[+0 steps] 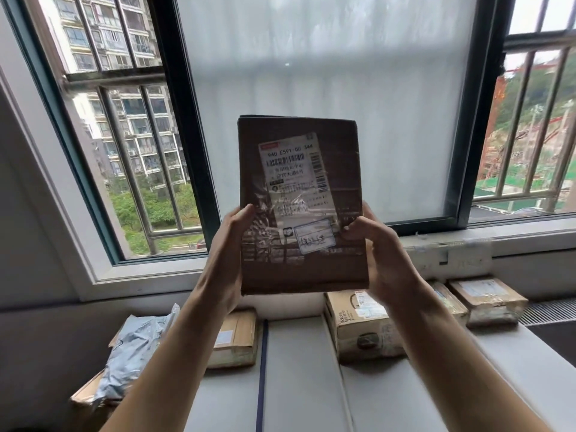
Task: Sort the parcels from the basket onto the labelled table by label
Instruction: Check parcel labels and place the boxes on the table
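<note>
Brown cardboard, creased and taped: the parcel [311,275] is flat, with a white shipping label [296,179] and a handwritten sticker [313,236] facing me. I hold it upright above the table [296,369], long side vertical, before the window [327,73]. My left hand [229,244] grips its left edge and my right hand [383,254] its right. Below, a grey bag [134,347] and boxes [358,325] lie on the table.

Backlit by window [327,104]; wide-angle bending
</note>
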A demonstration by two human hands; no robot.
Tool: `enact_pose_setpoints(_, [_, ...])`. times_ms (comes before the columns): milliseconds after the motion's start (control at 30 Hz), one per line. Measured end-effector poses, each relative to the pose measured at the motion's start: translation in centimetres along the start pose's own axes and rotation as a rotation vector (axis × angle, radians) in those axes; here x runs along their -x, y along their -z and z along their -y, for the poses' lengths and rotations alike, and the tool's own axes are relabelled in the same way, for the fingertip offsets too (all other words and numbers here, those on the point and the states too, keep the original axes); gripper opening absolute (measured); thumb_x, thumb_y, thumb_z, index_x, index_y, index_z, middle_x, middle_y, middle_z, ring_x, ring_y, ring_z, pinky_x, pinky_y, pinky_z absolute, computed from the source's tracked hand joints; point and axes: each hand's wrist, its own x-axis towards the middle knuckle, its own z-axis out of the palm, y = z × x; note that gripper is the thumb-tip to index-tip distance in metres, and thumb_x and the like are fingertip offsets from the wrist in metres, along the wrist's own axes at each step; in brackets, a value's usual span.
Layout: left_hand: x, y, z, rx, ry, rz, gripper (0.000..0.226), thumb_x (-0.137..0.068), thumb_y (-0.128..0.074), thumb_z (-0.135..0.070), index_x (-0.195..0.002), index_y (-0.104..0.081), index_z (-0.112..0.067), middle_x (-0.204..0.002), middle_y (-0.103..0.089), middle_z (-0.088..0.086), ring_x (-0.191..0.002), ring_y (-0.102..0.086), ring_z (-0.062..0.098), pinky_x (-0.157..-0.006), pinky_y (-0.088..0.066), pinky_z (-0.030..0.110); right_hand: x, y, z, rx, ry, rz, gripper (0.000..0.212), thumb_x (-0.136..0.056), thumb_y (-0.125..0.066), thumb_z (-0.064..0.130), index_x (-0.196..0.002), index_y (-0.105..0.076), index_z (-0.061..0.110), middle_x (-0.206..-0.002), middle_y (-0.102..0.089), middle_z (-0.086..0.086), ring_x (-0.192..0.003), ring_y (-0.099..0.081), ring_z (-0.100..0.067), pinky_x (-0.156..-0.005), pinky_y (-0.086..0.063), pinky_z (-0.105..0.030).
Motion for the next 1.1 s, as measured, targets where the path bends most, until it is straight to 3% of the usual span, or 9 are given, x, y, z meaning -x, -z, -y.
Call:
enact_pose_setpoints(100, [0.6,-0.7,-0.1,0.110,-0.031,0.021,0.082,-0.075,-0.069,-0.060,-0.140,-0.060,-0.011,-0.127,-0.070,0.020,-0.115,-0.069,0.039,-0.091,-0.059,0.050,0.4,0.0,1.0,0.079,0.066,-0.012,0.066,-0.071,-0.053,0.008,-0.135,-0.062,0.023,-0.133,-0.067,-0.016,-0.130,-0.057,-0.043,-0.114,-0.032,-0.072])
enact_pose_setpoints(267, [1.0,-1.8,0.1,0.159,-0.053,0.071,0.081,-0.077,-0.067,-0.058,-0.142,-0.057,-0.010,-0.129,-0.069,0.021,-0.114,-0.070,0.039,-0.086,-0.061,0.048,0.9,0.7,2.1,0.143,0.094,-0.025,0.067,-0.071,-0.055,0.008,-0.137,-0.060,0.021,-0.137,-0.065,-0.015,-0.134,-0.054,-0.042,-0.116,-0.027,-0.073])
enact_pose_setpoints(400, [1.5,-2.9,0.7,0.138,-0.052,0.078,0.079,-0.079,-0.065,-0.058,-0.142,-0.057,-0.012,-0.129,-0.069,0.020,-0.115,-0.069,0.040,-0.086,-0.061,0.049,2.0,1.5,2.2,0.138,0.076,-0.043,0.066,-0.072,-0.054,0.009,-0.137,-0.060,0.021,-0.136,-0.065,-0.016,-0.134,-0.053,-0.043,-0.116,-0.027,-0.073])
enact_pose_setpoints(533, [2.1,-3.9,1.7,0.126,-0.014,0.097,0.080,-0.080,-0.065,-0.060,-0.144,-0.056,-0.012,-0.132,-0.068,0.021,-0.119,-0.067,0.042,-0.096,-0.057,0.055,3.5,2.4,2.0,0.088,0.052,-0.050,0.063,-0.075,-0.051,0.006,-0.136,-0.061,0.020,-0.134,-0.065,-0.018,-0.134,-0.051,-0.048,-0.115,-0.027,-0.075])
enact_pose_setpoints(667, [2.5,-4.9,2.6,0.136,0.020,0.095,0.083,-0.076,-0.066,-0.061,-0.143,-0.056,-0.013,-0.130,-0.069,0.021,-0.116,-0.069,0.040,-0.087,-0.062,0.049,4.4,3.2,2.1,0.085,0.052,-0.093,0.059,-0.076,-0.049,0.006,-0.130,-0.065,0.024,-0.129,-0.068,-0.011,-0.126,-0.059,-0.039,-0.112,-0.032,-0.076])
enact_pose_setpoints(767, [2.4,-5.4,3.2,0.138,0.035,0.118,0.080,-0.078,-0.064,-0.062,-0.143,-0.057,-0.015,-0.129,-0.070,0.018,-0.116,-0.069,0.039,-0.090,-0.061,0.049,5.1,3.6,2.1,0.108,0.084,-0.106,0.055,-0.081,-0.045,0.003,-0.125,-0.068,0.026,-0.131,-0.068,-0.009,-0.130,-0.056,-0.041,-0.113,-0.030,-0.075])
enact_pose_setpoints(900, [1.7,-6.9,4.5,0.153,0.083,0.142,0.062,-0.091,-0.059,-0.054,-0.138,-0.062,-0.014,-0.125,-0.072,0.018,-0.110,-0.072,0.036,-0.084,-0.063,0.043,5.7,5.5,1.9,0.087,0.074,-0.195,0.054,-0.080,-0.047,0.006,-0.127,-0.067,0.024,-0.127,-0.069,-0.008,-0.127,-0.057,-0.041,-0.114,-0.028,-0.076])
enact_pose_setpoints(1000, [1.0,-8.7,6.2,0.177,0.135,0.197,0.063,-0.089,-0.051,-0.053,-0.136,-0.065,-0.013,-0.124,-0.073,0.018,-0.107,-0.073,0.034,-0.082,-0.064,0.042,6.0,7.5,1.6,0.093,0.033,-0.263,0.066,-0.067,-0.060,0.017,-0.132,-0.065,0.027,-0.127,-0.070,-0.006,-0.129,-0.057,-0.039,-0.114,-0.030,-0.074])
enact_pose_setpoints(1100, [0.1,-10.4,8.2,0.215,0.192,0.242,0.064,-0.088,-0.053,-0.057,-0.134,-0.067,-0.014,-0.127,-0.071,0.019,-0.112,-0.072,0.036,-0.088,-0.062,0.046,6.3,9.8,1.4,0.013,-0.050,-0.298,0.078,-0.064,-0.058,0.011,-0.141,-0.059,0.026,-0.127,-0.072,-0.010,-0.123,-0.062,-0.039,-0.111,-0.038,-0.072])
